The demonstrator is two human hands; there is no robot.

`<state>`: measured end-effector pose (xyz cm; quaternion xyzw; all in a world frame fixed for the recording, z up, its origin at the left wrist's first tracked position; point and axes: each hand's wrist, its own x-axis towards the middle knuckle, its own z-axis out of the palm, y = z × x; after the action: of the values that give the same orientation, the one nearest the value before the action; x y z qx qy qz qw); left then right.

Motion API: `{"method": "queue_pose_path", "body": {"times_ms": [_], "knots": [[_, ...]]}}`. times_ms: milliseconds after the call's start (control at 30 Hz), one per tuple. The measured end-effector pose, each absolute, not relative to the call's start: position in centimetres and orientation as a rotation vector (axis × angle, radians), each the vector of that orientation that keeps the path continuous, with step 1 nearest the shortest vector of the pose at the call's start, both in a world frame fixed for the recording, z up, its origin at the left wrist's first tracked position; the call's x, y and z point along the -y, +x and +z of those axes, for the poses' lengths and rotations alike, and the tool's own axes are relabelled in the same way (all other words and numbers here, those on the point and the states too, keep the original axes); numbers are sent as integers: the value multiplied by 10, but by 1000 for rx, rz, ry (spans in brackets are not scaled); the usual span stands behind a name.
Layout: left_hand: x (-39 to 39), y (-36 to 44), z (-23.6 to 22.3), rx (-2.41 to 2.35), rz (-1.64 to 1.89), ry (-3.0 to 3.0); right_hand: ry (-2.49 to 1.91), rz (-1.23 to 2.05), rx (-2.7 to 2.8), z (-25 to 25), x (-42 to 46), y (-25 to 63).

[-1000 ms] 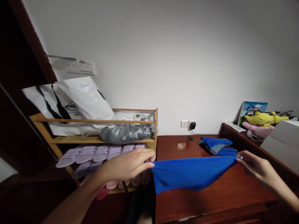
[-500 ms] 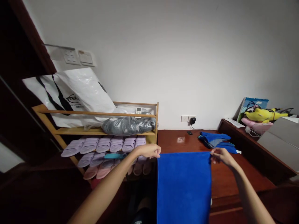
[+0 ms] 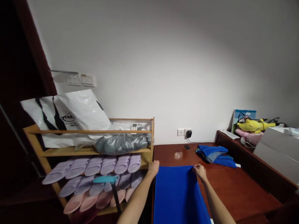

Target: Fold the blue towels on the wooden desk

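Note:
A plain blue cloth (image 3: 177,193) is stretched out between my hands, its far edge roughly straight and its near part running off the bottom of the view. My left hand (image 3: 153,168) is closed at the far left corner of the cloth. At the far right corner, my right hand (image 3: 199,171) pinches the edge between thumb and fingers. Beneath the cloth is a reddish-brown wooden tabletop (image 3: 224,183); I cannot tell how much of the cloth touches it. A crumpled blue and grey cloth item (image 3: 216,155) lies farther back, to the right of my right hand.
On the left, a wooden rack (image 3: 93,132) holds several slippers (image 3: 108,165), a white bag (image 3: 79,109) and a plastic-wrapped dark bundle (image 3: 123,143). A black plug (image 3: 188,133) sits in the wall socket. At right are a yellow plush toy (image 3: 252,125) and pale boxes (image 3: 275,152).
My hands have moved closer together, bringing the cloth's far corners with them. The cloth now stretches forward over the tabletop rather than hanging down. The camera view has tilted up.

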<state>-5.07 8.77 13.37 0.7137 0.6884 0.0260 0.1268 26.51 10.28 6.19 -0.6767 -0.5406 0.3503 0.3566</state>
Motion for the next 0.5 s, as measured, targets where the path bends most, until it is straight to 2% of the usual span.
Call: {"method": "queue_pose_path", "body": {"times_ms": [200, 500], "knots": [[-98, -42, 95, -2150, 10, 2169, -1655, 798, 1592, 32, -105, 254], [-74, 11, 9, -2000, 65, 2338, -1382, 720, 1948, -18, -83, 135]]}}
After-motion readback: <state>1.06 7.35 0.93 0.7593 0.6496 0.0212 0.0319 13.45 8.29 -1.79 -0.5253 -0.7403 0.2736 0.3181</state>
